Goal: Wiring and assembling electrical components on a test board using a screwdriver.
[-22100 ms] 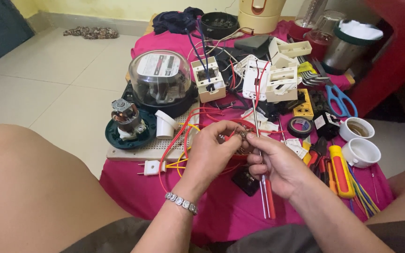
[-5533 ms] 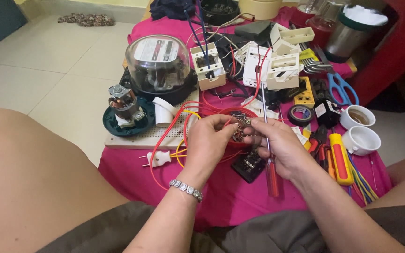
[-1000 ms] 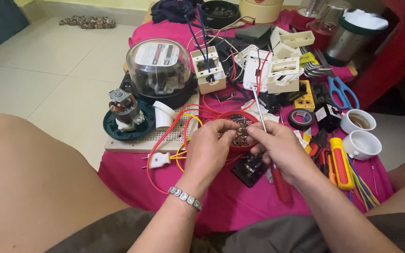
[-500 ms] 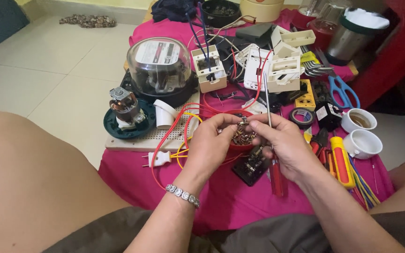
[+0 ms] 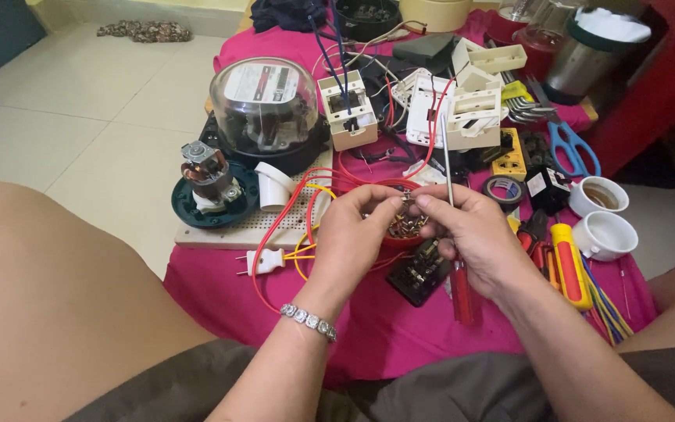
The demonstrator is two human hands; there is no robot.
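A single head-worn camera looks steeply down and forward from close range over the seated person's bare knee (image 5: 48, 297) onto a cluttered magenta cloth-covered low table (image 5: 220, 289), pale tiled floor (image 5: 80, 101) beyond.

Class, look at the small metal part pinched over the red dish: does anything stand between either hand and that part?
Nothing visible does. The left hand and right hand both pinch the small metal part directly, fingertips touching it above the red dish.
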